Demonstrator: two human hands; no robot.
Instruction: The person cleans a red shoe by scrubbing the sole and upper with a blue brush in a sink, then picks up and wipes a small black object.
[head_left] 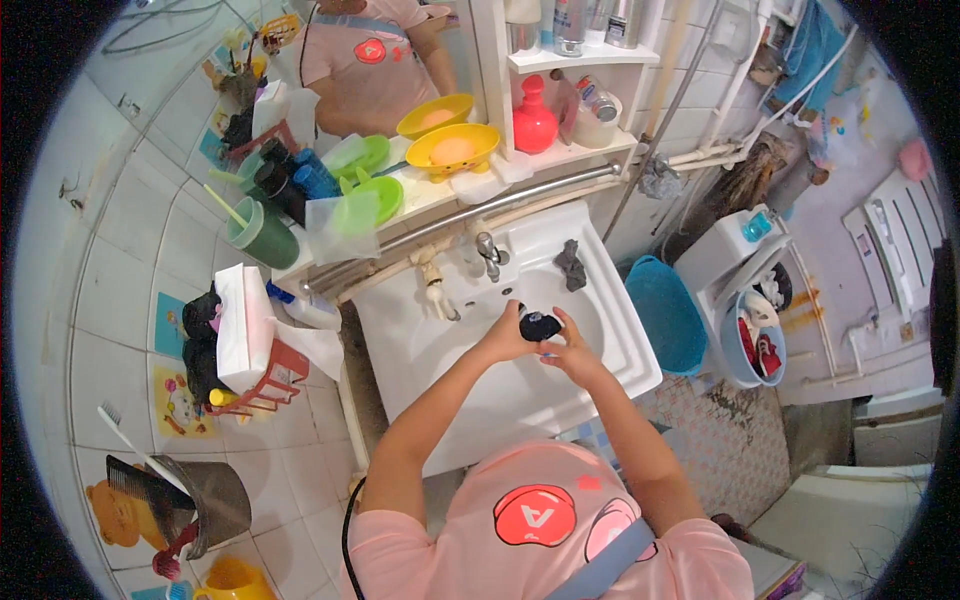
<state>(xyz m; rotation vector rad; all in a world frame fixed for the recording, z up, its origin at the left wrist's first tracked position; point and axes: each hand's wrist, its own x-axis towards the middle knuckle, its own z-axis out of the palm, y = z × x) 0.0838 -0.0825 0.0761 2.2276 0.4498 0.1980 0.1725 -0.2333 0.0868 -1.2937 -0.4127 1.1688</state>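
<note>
Over the basin of the white sink point(430, 375), both of my hands grip a small black cloth point(540, 326), bunched up like a sock. My left hand point(508, 335) holds its left side with curled fingers. On its lower right side, my right hand point(570, 352) has its fingers bent against it. A small pale patch shows on the cloth's top; I cannot make out what it is. A crumpled dark grey cloth point(571, 265) lies on the sink's right part, apart from my hands. The metal tap point(489, 255) stands at the back, beyond my hands.
Left of the tap lies a beige and white fitting point(434, 284). A towel rail point(440, 235) crosses behind the sink, below a shelf with a yellow soap dish point(453, 150). To the right stand a blue tub point(665, 315) and a laundry-filled bucket point(745, 365). A red basket point(275, 385) hangs left.
</note>
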